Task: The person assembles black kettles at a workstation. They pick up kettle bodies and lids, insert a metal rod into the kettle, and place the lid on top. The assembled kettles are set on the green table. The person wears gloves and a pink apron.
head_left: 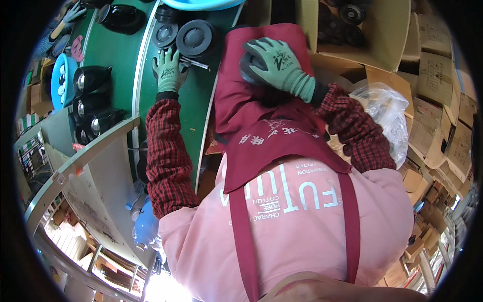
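My left hand (170, 70), in a green glove, lies on the green tabletop with its fingers spread. Beside its thumb are several thin metal rods (195, 63); I cannot tell whether the hand touches them. Just past the fingertips sit a larger dark round disc (195, 38) and a smaller round part (165, 35). Over my lap, against the maroon apron (234, 95), my right hand (279, 63) curls round a dark round part (249, 68). The glove covers most of that part.
Black pots (93, 80) stand on the left, by a blue basin (61, 83). An open cardboard box (387, 43) with black round parts is at my right, near a clear plastic bag (387, 113). Another person's gloved hand (74, 12) shows far left. A metal rail (85, 156) runs at lower left.
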`<control>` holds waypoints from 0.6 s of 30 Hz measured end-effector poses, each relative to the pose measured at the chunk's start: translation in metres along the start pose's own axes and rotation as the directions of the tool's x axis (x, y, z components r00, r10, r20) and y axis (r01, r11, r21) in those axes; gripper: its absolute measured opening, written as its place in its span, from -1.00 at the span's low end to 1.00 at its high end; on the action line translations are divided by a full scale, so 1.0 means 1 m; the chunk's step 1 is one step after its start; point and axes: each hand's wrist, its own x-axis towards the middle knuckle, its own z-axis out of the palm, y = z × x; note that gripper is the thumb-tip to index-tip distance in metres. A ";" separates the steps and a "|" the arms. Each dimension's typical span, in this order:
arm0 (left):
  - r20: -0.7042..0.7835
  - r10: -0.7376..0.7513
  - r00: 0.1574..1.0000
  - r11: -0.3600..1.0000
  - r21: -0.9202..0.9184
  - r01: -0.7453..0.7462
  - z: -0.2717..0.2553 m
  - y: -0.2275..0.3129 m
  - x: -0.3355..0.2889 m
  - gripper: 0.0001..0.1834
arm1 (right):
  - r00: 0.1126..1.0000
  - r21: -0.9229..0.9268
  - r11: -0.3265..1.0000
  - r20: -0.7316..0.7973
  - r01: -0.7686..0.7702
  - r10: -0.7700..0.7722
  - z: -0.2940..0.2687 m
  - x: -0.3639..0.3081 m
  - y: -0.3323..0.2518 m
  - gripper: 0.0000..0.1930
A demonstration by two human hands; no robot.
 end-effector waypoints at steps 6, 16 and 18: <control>0.049 0.133 0.990 0.983 -0.135 -0.125 0.003 -0.027 -0.005 -0.51 | 0.984 0.910 0.397 0.054 -0.117 0.167 0.010 -0.009 0.042 -0.51; 0.264 0.277 0.924 -0.107 -0.947 0.302 -0.196 0.085 -0.033 -0.48 | 0.964 0.973 -0.227 0.094 -0.036 0.250 -0.028 0.008 0.061 -0.41; 0.098 0.271 0.957 0.291 -0.957 0.016 -0.200 0.129 -0.006 -0.54 | 0.926 0.886 -0.395 -0.092 0.244 0.367 -0.036 0.018 0.062 -0.53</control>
